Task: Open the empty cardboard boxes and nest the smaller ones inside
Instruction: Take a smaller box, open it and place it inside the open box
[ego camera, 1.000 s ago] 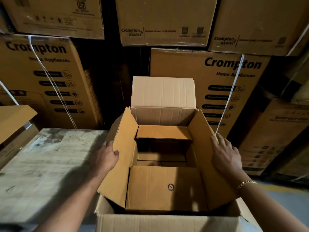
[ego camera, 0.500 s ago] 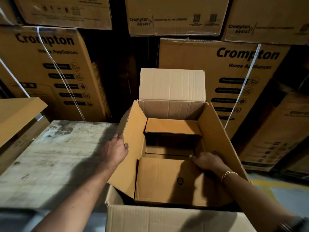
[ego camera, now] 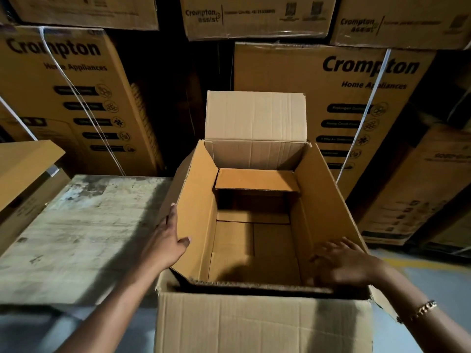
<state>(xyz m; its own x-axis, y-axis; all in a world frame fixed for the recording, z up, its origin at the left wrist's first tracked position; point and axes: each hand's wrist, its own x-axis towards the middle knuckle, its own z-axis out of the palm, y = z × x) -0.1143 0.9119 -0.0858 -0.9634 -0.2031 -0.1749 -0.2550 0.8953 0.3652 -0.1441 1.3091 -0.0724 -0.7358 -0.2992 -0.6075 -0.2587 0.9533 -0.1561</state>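
A large plain cardboard box [ego camera: 254,324] stands open in front of me, its far flap [ego camera: 254,115] upright. A browner box [ego camera: 328,200] appears to sit inside it, side flaps raised. Its far inner flap [ego camera: 254,179] lies level over the opening; below it the bottom [ego camera: 254,250] shows and looks empty. My left hand [ego camera: 165,240] grips the left side flap [ego camera: 196,200], thumb inside and fingers outside. My right hand [ego camera: 341,266], blurred with fingers spread, is at the near right corner against the right wall, holding nothing.
A worn wooden table [ego camera: 76,238] adjoins the box on the left, with another cardboard box [ego camera: 23,164] at its far left edge. Tall stacks of printed, strapped appliance cartons [ego camera: 344,85] wall off the back and right. Grey floor [ego camera: 433,281] shows at the right.
The near inner flap that lay level over the opening is now down out of sight, exposing the bottom. My right hand went from the right flap into the box, then back to the near right corner.
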